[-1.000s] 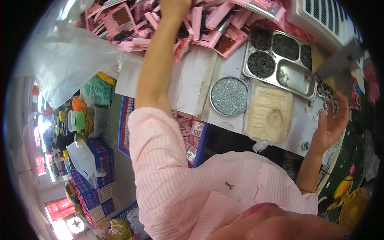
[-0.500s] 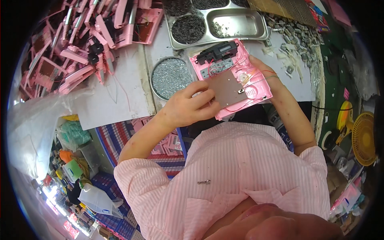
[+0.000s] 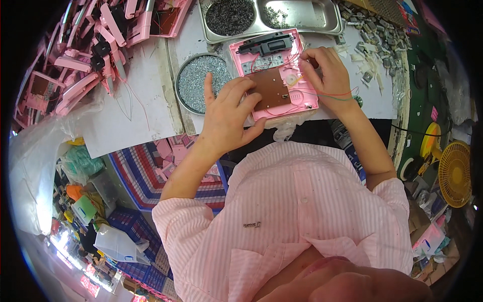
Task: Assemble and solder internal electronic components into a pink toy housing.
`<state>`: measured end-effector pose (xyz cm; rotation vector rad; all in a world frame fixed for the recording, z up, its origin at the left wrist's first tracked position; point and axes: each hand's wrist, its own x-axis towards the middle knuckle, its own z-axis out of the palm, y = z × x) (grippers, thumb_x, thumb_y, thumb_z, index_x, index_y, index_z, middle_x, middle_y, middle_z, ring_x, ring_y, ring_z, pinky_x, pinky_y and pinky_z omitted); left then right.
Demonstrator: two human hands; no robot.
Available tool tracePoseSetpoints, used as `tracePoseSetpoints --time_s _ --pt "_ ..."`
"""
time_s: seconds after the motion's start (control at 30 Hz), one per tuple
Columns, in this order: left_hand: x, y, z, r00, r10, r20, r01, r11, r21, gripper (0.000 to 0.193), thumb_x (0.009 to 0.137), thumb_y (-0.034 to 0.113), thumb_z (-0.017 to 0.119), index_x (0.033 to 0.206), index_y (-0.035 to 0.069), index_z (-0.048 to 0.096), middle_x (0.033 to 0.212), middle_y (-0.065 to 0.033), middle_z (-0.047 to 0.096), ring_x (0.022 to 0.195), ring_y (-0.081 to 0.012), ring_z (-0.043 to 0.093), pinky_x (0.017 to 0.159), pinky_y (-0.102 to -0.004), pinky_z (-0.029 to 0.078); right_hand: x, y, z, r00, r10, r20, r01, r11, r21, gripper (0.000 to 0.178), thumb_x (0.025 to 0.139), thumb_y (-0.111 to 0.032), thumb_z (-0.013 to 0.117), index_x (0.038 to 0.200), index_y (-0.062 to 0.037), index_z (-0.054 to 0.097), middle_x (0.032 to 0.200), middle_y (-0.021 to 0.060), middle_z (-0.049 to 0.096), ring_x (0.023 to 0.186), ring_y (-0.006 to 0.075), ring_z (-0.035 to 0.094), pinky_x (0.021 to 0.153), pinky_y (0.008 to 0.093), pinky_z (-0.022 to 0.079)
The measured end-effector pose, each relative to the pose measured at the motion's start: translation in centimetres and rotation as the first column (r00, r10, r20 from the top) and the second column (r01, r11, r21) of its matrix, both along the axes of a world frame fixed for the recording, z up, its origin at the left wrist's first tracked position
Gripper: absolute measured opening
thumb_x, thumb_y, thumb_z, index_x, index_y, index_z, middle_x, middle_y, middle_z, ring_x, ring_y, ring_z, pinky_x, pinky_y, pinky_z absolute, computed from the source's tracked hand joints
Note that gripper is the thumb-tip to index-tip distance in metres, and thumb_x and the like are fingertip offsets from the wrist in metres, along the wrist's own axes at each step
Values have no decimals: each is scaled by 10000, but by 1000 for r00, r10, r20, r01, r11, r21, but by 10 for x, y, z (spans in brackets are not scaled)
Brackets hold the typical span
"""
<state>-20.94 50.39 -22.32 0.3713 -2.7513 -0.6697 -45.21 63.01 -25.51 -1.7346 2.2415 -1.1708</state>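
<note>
A pink plastic casing (image 3: pixel 302 103) lies open-side up at the front of the table. Inside it are a brown circuit board (image 3: pixel 269 90), a black plastic part (image 3: pixel 266 45) along the far side, and thin red and green wires trailing out to the right. My left hand (image 3: pixel 226 113) rests over the casing's left side with fingers spread, some fingertips on the board's left edge. At the casing's right side, my right hand (image 3: pixel 329 75) has its fingers curled, thumb and forefinger close together by the wires. What lies between those fingertips is too small to make out.
A round dish of small silvery metal pieces (image 3: pixel 193 68) stands left of the casing. Behind it sits a steel tray (image 3: pixel 256 20) with dark small parts. Pink casings (image 3: pixel 75 63) pile up at the left; small metal parts (image 3: pixel 377 55) lie right. Below is a striped basket (image 3: pixel 126 168).
The casing has been lowered toward the table and lies flatter. My left hand has opened from its curled hold on the board. My right hand has moved from the casing's outer edge to the wires.
</note>
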Motion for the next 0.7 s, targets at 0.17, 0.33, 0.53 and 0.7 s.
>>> tracePoseSetpoints --time_s 0.17,0.33,0.53,0.7 --pt "7 24 -23 993 -36 -111 36 999 3 303 706 242 857 952 177 693 1066 -25 593 1105 -253 584 1146 -580 250 -11 30 37 909 57 413 -196 933 302 397 845 -125 750 1228 -88 651 787 42 575 700 186 547 669 317 469" --pt "10 18 -30 986 -40 -163 40 999 -5 271 709 223 864 922 187 700 1048 -14 599 1094 -246 584 1120 -564 288 -9 60 48 816 272 509 -433 872 228 584 804 -82 755 1368 -70 599 860 6 517 740 108 476 661 243 392" --pt "10 9 -24 968 -158 -195 149 987 -64 255 711 152 855 916 148 704 971 -9 635 998 -231 624 1057 -514 403 3 48 34 869 265 418 -407 863 300 334 846 -202 773 1134 -55 689 898 68 586 757 187 568 678 302 456" --pt "9 4 -23 957 -191 -218 196 981 3 212 716 134 822 872 116 680 975 -15 642 975 -226 622 970 -477 464 0 32 38 919 312 240 -389 816 427 207 858 -205 745 958 -43 663 834 81 612 699 231 605 639 347 477"
